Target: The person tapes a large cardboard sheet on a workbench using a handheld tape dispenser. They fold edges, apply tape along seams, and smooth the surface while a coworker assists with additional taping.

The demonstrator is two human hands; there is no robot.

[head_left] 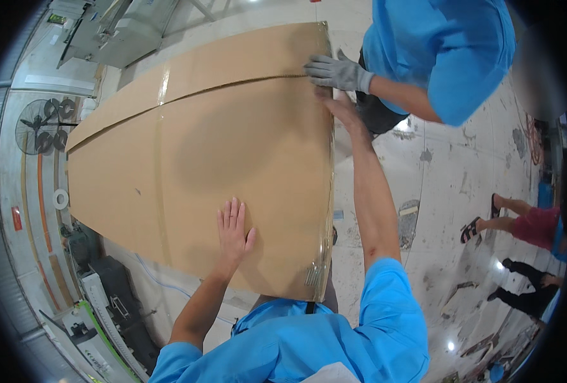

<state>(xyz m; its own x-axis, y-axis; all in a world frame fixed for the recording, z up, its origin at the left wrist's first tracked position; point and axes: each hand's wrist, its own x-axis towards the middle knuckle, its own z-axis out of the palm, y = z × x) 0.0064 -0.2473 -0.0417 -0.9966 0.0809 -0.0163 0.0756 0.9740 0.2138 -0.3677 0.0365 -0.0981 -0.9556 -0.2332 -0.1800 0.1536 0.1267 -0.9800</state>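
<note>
A large, flat-topped brown cardboard box (251,147) lies before me, with a long dark gap between its far flap (232,60) and the wide near panel. Clear tape crosses it on the left and runs along its right edge. My left hand (234,233) rests flat on the near panel, open with fingers apart. My right hand (340,107) reaches to the box's right edge at the end of the gap. Its fingers look stretched over the edge, partly hard to make out. Just beyond it, a co-worker's grey-gloved hand (338,71) lies on the same edge.
The co-worker in a blue shirt (440,51) stands at the far right corner. A black fan (41,126), a white roll (60,199) and grey machinery (130,32) are at the left. Other people's legs (507,220) show at the right on the stained pale floor (437,172).
</note>
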